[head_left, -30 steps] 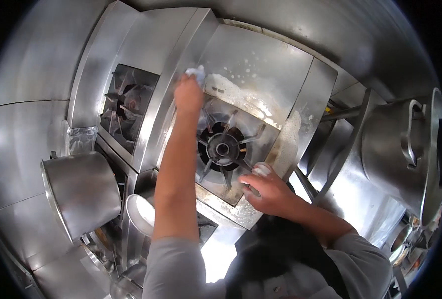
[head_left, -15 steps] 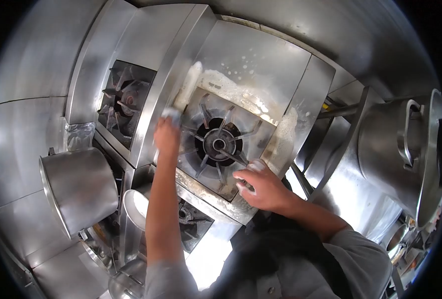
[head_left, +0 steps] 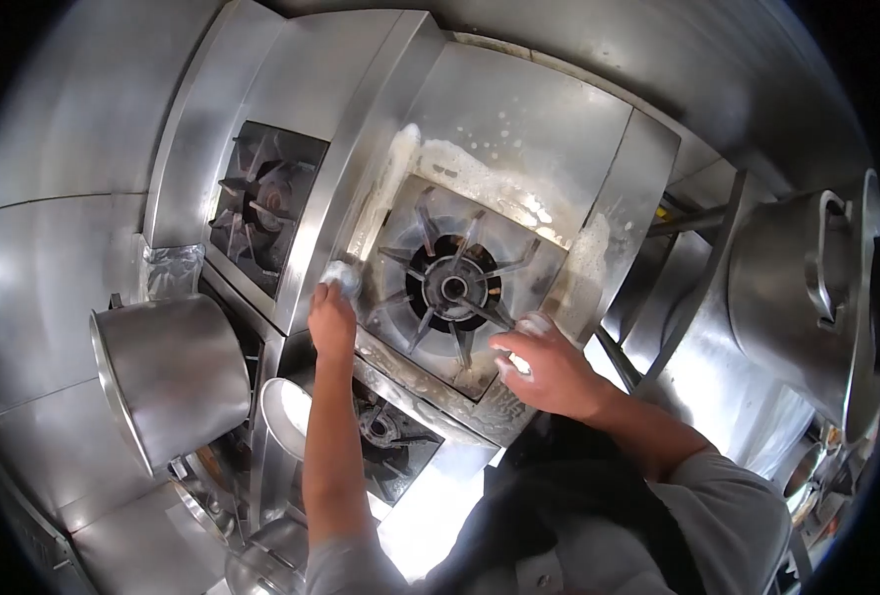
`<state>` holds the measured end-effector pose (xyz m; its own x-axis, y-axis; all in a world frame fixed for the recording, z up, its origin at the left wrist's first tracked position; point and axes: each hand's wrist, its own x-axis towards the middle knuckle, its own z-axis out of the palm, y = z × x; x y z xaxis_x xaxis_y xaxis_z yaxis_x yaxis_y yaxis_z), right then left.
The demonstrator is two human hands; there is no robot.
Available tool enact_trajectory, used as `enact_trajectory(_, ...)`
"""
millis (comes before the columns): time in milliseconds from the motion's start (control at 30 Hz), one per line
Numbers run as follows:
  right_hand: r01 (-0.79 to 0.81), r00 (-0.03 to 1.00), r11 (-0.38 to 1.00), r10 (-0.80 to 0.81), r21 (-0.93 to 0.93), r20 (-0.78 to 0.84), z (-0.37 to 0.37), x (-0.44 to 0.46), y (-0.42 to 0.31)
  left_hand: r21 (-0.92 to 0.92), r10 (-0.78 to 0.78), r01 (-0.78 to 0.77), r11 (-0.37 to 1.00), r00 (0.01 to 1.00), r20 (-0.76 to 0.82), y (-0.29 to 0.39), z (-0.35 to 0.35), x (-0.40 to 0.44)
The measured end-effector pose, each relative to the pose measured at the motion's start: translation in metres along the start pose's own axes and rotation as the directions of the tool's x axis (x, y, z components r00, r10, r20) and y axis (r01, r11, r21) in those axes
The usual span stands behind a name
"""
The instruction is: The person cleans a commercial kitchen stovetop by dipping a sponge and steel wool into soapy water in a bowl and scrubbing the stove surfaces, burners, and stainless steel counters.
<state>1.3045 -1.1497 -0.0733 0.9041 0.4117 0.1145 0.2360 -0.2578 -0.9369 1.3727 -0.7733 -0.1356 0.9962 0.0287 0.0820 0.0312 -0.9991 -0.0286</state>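
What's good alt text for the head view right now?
Left hand holds a whitish wad beside a burner on a foamy steel stove; right hand is at the burner's near right. A pot is at left, another at right.

1. Centre stage, the middle burner (head_left: 453, 288) is set in the stove top (head_left: 529, 109), and it is bordered by foam (head_left: 470, 177) behind, to the left and to the right.
2. Just off its left front corner, a wad (head_left: 342, 282) is held ahead of the left hand (head_left: 332, 322).
3. Across, the right front edge is partly covered by the right hand (head_left: 554, 375).
4. Over to the left, a second burner (head_left: 269, 208) is separated off by a raised panel (head_left: 346, 149).
5. Nearer, at far left, a pot (head_left: 174, 372) is placed; between it and the left forearm, a bowl (head_left: 270, 421) is lodged.
6. Just right of that forearm, a third burner (head_left: 380, 428) is partly exposed.
7. Far right, beyond the right hand, a larger pot (head_left: 782, 263) is stationed.
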Motion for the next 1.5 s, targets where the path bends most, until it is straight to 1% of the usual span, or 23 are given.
enact_trajectory(100, 0.018, 1.0, 1.0, -0.018, -0.014, -0.023, -0.001, 0.001, 0.0, -0.051, 0.025, -0.028, 0.998, 0.999, -0.046, 0.018, 0.006, 0.025)
enact_trajectory(200, -0.026, 0.999, 0.999, 0.025, -0.02, -0.021, 0.003, 0.0, 0.002, -0.133, 0.105, -0.128, 0.983, 0.981, -0.165, 0.069, 0.024, 0.102)
enact_trajectory(233, -0.018, 1.0, 1.0, 0.018, -0.023, -0.021, 0.003, 0.002, 0.001, -0.113, 0.152, -0.18, 0.977, 0.963, -0.221, 0.089, 0.03, 0.13)
enact_trajectory(300, -0.043, 0.999, 0.996, 0.045, -0.08, 0.023, 0.002, 0.002, -0.001, -0.07, 0.189, -0.205, 0.976, 0.963, -0.19, 0.123, 0.03, 0.177)
enact_trajectory(400, -0.044, 0.999, 0.996, 0.046, -0.074, 0.019, 0.007, -0.001, 0.006, -0.04, 0.115, -0.124, 0.991, 0.977, -0.177, 0.119, 0.021, 0.158)
enact_trajectory(433, -0.005, 1.0, 0.997, 0.004, -0.081, -0.011, 0.01, 0.0, 0.01, -0.045, 0.118, -0.126, 0.991, 0.981, -0.152, 0.098, 0.019, 0.13)
enact_trajectory(500, -0.01, 1.0, 0.998, 0.01, -0.058, -0.004, 0.007, 0.0, 0.009, 0.0, 0.035, -0.036, 0.999, 0.993, -0.114, 0.053, 0.014, 0.068)
enact_trajectory(567, -0.016, 1.0, 1.0, 0.016, -0.023, -0.013, 0.005, 0.001, 0.007, -0.111, -0.065, 0.06, 0.992, 0.997, -0.041, 0.006, 0.007, 0.006)
enact_trajectory(633, -0.009, 0.997, 1.0, 0.008, -0.011, -0.072, 0.003, 0.002, 0.007, -0.029, -0.076, 0.075, 0.997, 0.996, -0.035, -0.024, 0.001, -0.034)
enact_trajectory(767, -0.029, 0.999, 0.999, 0.03, 0.041, -0.032, 0.001, 0.002, 0.003, -0.105, -0.024, 0.021, 0.994, 0.999, -0.026, 0.007, 0.005, 0.009)
enact_trajectory(833, -0.034, 0.998, 0.999, 0.036, 0.034, -0.05, 0.003, 0.0, 0.007, -0.123, 0.067, -0.088, 0.989, 0.984, -0.164, 0.046, 0.013, 0.059)
enact_trajectory(867, -0.043, 0.997, 0.999, 0.045, 0.033, -0.056, 0.005, 0.0, 0.007, -0.138, 0.087, -0.111, 0.984, 0.982, -0.17, 0.069, 0.013, 0.086)
enact_trajectory(933, -0.047, 0.997, 0.999, 0.048, 0.011, -0.064, 0.003, 0.001, 0.008, -0.151, 0.114, -0.14, 0.979, 0.979, -0.168, 0.081, 0.011, 0.1)
enact_trajectory(1000, -0.049, 0.996, 0.999, 0.048, -0.016, -0.069, -0.003, 0.004, 0.009, -0.112, 0.088, -0.1, 0.989, 0.991, -0.101, 0.084, 0.005, 0.101)
enact_trajectory(1100, -0.044, 0.996, 0.999, 0.044, 0.01, -0.079, -0.007, 0.003, 0.005, -0.092, 0.016, -0.021, 0.996, 0.998, -0.059, 0.003, 0.017, 0.019)
enact_trajectory(1167, -0.014, 0.995, 0.997, 0.021, 0.075, -0.093, -0.009, 0.004, 0.003, -0.046, -0.125, 0.128, 0.991, 0.99, 0.06, -0.029, -0.004, -0.033)
enact_trajectory(1267, -0.013, 0.996, 0.996, 0.021, 0.085, -0.089, -0.01, 0.004, 0.005, -0.023, -0.077, 0.077, 0.997, 0.997, 0.033, -0.031, 0.001, -0.03)
enact_trajectory(1300, -0.014, 0.996, 0.997, 0.021, 0.08, -0.086, -0.012, 0.005, 0.006, -0.007, -0.012, 0.012, 1.0, 0.999, -0.043, -0.018, 0.009, -0.011)
enact_trajectory(1333, -0.025, 0.995, 0.997, 0.031, 0.067, -0.09, -0.013, 0.005, 0.005, -0.054, 0.032, -0.034, 0.998, 0.999, -0.031, 0.003, 0.009, 0.016)
enact_trajectory(1367, -0.032, 0.996, 0.998, 0.037, 0.059, -0.087, -0.011, 0.005, 0.004, -0.098, 0.062, -0.078, 0.992, 0.986, -0.154, 0.014, 0.031, 0.044)
enact_trajectory(1400, -0.025, 0.997, 0.997, 0.029, 0.067, -0.066, -0.008, 0.003, 0.005, -0.092, -0.027, 0.019, 0.996, 0.996, -0.084, 0.054, 0.017, 0.073)
enact_trajectory(1467, -0.05, 0.994, 0.996, 0.058, 0.08, -0.089, 0.0, 0.002, 0.008, -0.2, 0.052, -0.091, 0.975, 0.979, -0.195, 0.089, 0.022, 0.119)
enact_trajectory(1500, -0.043, 0.991, 0.998, 0.047, 0.036, -0.125, 0.002, 0.003, 0.004, -0.174, 0.048, -0.08, 0.981, 0.982, -0.18, 0.104, 0.02, 0.131)
